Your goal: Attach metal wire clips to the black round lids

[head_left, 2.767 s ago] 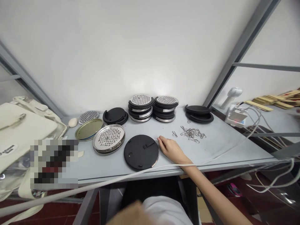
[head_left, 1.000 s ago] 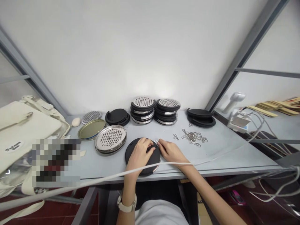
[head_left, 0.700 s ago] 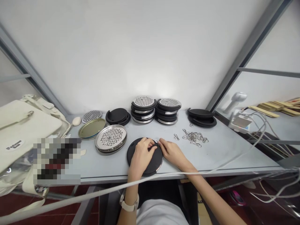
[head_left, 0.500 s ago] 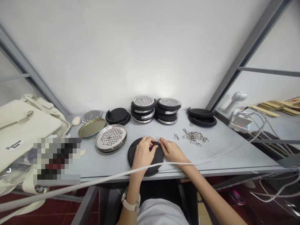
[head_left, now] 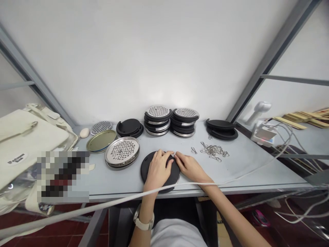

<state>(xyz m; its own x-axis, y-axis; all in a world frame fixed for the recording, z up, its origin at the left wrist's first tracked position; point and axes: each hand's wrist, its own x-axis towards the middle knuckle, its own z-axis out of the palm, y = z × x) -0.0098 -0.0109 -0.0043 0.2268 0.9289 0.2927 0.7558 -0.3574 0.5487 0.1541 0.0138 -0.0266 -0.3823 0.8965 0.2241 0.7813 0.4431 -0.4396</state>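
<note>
At the table's front edge lies a black round cover (head_left: 148,168) with a metal rim showing at its right side. My left hand (head_left: 159,169) rests over it, fingers bent, with the thumb and fingertips gripping near its far right edge. My right hand (head_left: 189,167) is closed in a pinch at that same edge, its fingertips almost meeting the left ones. A sliver of a small metal hook (head_left: 173,155) shows between the fingertips; the rest is hidden. To the right lie a loose metal hook (head_left: 193,150) and a pile of similar metal hooks (head_left: 214,150).
Two stacks of black covers with perforated metal discs, a left stack (head_left: 158,120) and a right stack (head_left: 185,121), stand by the wall. More black covers (head_left: 222,128) lie right. Grater-like discs (head_left: 122,151) and a gold lid (head_left: 101,140) lie left. A white cable (head_left: 123,200) crosses in front.
My fingertips have closed further over the small metal hook, so less of it shows. The white cable has shifted slightly lower across my forearms. The black cover stays in place.
</note>
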